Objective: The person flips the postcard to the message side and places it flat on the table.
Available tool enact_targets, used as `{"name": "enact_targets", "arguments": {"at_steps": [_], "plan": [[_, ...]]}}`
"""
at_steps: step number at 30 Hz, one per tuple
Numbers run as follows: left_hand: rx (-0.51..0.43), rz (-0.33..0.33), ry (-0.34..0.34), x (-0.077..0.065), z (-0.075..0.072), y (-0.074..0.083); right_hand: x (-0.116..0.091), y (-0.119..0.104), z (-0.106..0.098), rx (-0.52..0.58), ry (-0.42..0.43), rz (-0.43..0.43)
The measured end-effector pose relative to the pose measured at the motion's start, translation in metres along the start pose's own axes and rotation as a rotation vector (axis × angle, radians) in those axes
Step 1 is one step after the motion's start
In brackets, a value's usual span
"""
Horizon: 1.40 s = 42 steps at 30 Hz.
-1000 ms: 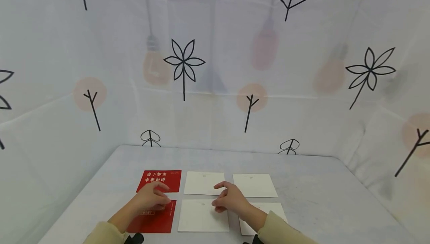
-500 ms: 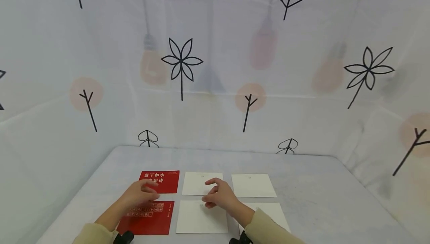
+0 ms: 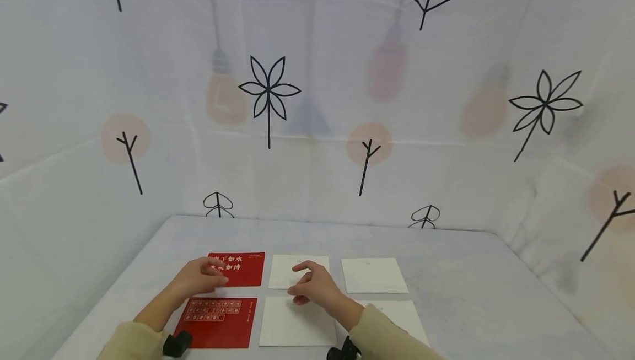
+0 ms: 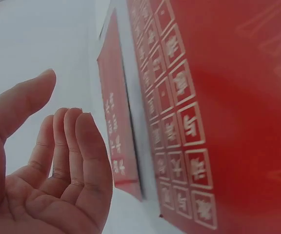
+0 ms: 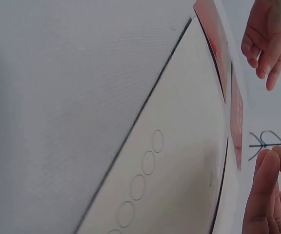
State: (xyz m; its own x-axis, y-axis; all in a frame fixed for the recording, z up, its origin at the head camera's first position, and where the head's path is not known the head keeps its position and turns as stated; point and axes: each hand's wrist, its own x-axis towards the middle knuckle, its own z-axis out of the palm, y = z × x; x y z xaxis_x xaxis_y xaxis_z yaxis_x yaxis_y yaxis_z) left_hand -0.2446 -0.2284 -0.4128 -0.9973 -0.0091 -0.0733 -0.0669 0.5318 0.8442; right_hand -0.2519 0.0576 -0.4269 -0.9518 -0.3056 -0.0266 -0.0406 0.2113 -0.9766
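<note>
My left hand (image 3: 194, 278) hovers over the gap between a back red card (image 3: 248, 270) with white characters and a front red card (image 3: 213, 332) with rows of boxed characters. Its fingers bend gently, thumb apart, and the palm (image 4: 52, 204) holds nothing in the left wrist view. Above the middle white cards is my right hand (image 3: 319, 289), loosely curled with nothing in it. It partly covers the back middle white card (image 3: 283, 272) and casts a shadow on the front middle white card (image 3: 292, 329), which shows a row of small printed circles in the right wrist view.
A back right white card (image 3: 375, 275) and a front right white card (image 3: 404, 318) complete two rows on the pale tabletop (image 3: 471, 283); my right forearm overlaps the front one. A white patterned cloth (image 3: 312, 183) encloses the table's back and sides.
Both hands have drifted left and slightly away from me over the cards, uncovering more of the front red card. The cards keep their arrangement; the head view has shifted slightly.
</note>
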Motion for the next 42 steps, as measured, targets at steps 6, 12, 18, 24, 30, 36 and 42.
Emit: {"name": "enact_targets", "arguments": {"at_steps": [6,12,18,24,30,36,42], "plan": [[0.045,-0.013,0.025,0.003,-0.015,0.002,0.01,-0.011,0.011,-0.05,-0.003,-0.005],[0.049,-0.035,0.003,0.009,-0.022,0.001,0.019,-0.013,0.02,-0.052,0.016,0.024],[0.077,-0.052,-0.007,0.015,-0.029,-0.007,0.037,-0.017,0.024,0.002,0.053,0.019],[0.102,-0.074,0.003,0.018,-0.037,-0.011,0.047,-0.012,0.029,0.008,0.068,0.042],[0.08,-0.117,-0.036,0.027,-0.04,-0.017,0.055,-0.006,0.033,-0.032,0.088,0.065],[0.113,-0.127,-0.121,0.036,-0.041,-0.017,0.065,-0.004,0.04,-0.095,0.095,0.072],[0.176,-0.143,-0.186,0.043,-0.046,-0.023,0.07,-0.004,0.053,-0.125,0.105,0.094]]}}
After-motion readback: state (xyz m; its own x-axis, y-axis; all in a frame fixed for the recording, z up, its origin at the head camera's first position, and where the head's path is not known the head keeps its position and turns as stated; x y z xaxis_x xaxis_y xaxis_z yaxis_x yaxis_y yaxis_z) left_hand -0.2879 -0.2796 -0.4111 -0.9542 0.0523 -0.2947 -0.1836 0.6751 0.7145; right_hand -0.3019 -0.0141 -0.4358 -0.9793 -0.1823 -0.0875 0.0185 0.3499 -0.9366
